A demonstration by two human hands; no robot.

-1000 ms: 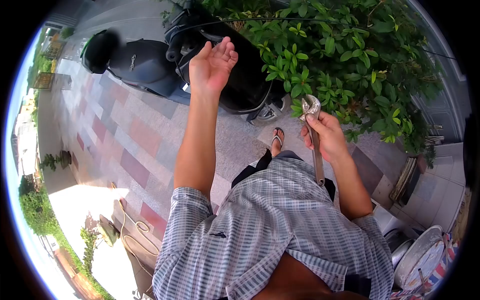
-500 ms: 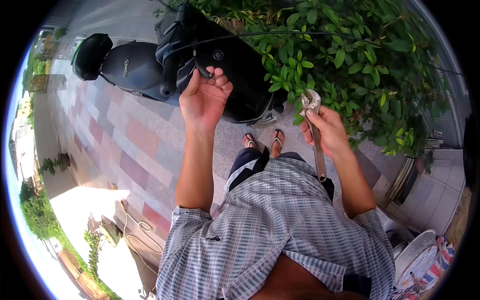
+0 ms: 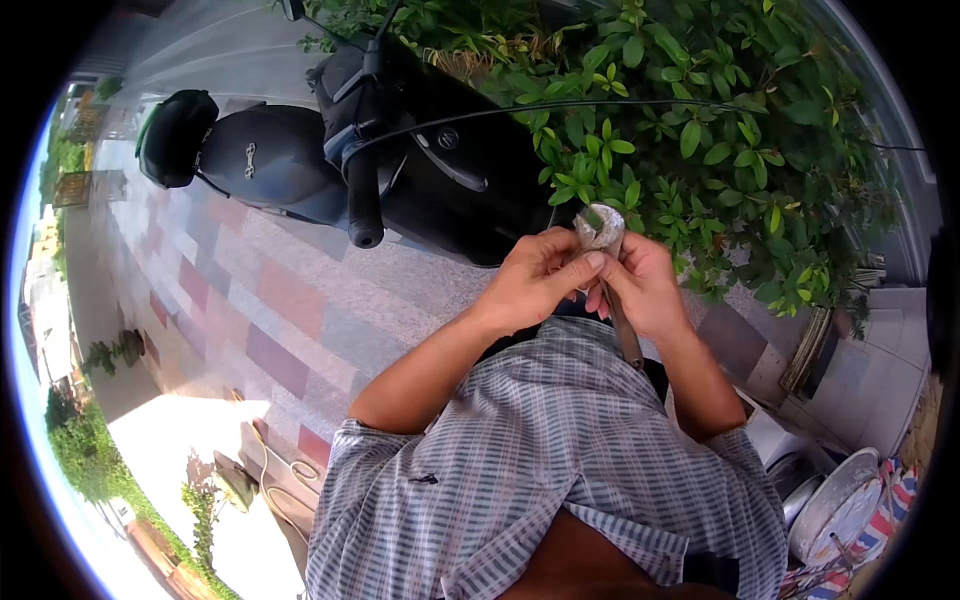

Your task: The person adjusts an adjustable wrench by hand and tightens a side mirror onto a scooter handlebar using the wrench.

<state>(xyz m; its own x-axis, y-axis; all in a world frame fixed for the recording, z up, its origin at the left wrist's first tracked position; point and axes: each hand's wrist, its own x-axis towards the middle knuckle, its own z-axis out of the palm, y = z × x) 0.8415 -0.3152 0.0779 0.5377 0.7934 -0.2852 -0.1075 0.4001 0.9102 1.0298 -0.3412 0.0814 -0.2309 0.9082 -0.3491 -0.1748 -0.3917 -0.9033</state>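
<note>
An adjustable wrench (image 3: 603, 228) is held up in front of my waist, its worn, whitish jaw end pointing away from me. My right hand (image 3: 650, 284) is closed around the handle just below the head, and the handle's end sticks out underneath. My left hand (image 3: 537, 277) grips the head from the other side, thumb pressed against it beside my right thumb. Fingers hide the adjusting screw and part of the jaws. Beyond my hands, green leaves show through the jaw gap.
A black scooter (image 3: 290, 160) stands ahead to the left, its handlebar grip (image 3: 365, 205) pointing toward me. A leafy bush (image 3: 700, 150) fills the front right, crossed by a thin black cable (image 3: 560, 104). Basins (image 3: 835, 505) sit at lower right; a hose (image 3: 275, 480) lies on the paving at left.
My left hand has come across from beside the scooter's handlebar and closed on the wrench head. The wrench has shifted slightly left and down in my right hand.
</note>
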